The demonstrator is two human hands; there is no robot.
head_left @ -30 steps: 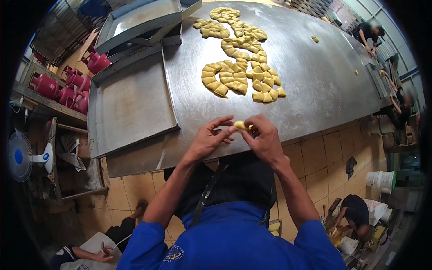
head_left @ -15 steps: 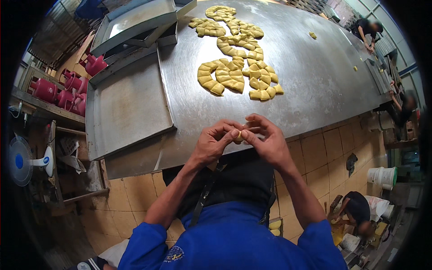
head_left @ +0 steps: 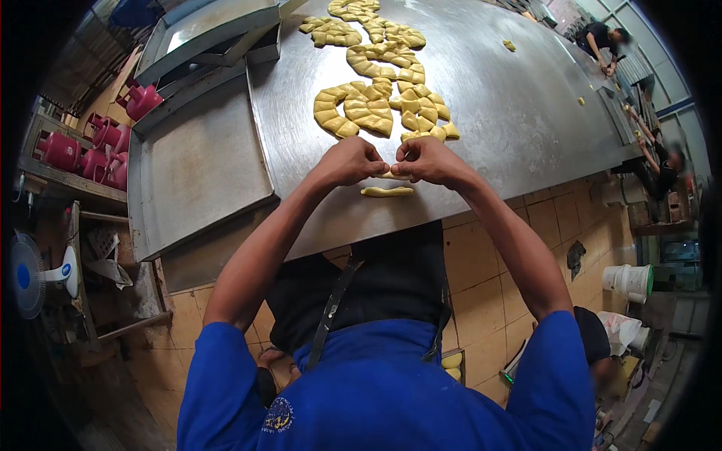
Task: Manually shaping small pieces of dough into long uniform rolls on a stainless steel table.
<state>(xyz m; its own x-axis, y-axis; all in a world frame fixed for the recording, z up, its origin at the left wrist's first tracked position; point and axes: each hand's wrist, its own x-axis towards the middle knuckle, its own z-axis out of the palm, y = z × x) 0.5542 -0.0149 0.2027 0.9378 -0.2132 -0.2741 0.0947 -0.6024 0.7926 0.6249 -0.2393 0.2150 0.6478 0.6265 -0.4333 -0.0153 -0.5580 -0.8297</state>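
My left hand (head_left: 352, 161) and my right hand (head_left: 432, 161) meet over the metal table, fingers and thumbs pinched on a small piece of yellow dough (head_left: 395, 177). The fingers hide most of that piece. Just nearer to me lies a short, thin strip of yellow dough (head_left: 387, 192), apart from both hands. Beyond my fingers, many cut yellow dough pieces (head_left: 368, 107) spread away in curved, close-set rows. My right knuckles come up close to the nearest of them.
A shallow metal tray (head_left: 203, 150) sits on the table's left side, with more trays (head_left: 214, 37) stacked behind. Pink gas cylinders (head_left: 60, 150) and a fan (head_left: 34, 274) stand farther left. Co-workers (head_left: 602, 45) are at the right. The steel table's (head_left: 504, 113) front edge runs before my waist.
Both hands have moved forward, away from my body, still pinching dough. The thin strip now shows on the table nearer to me. The view has shifted slightly.
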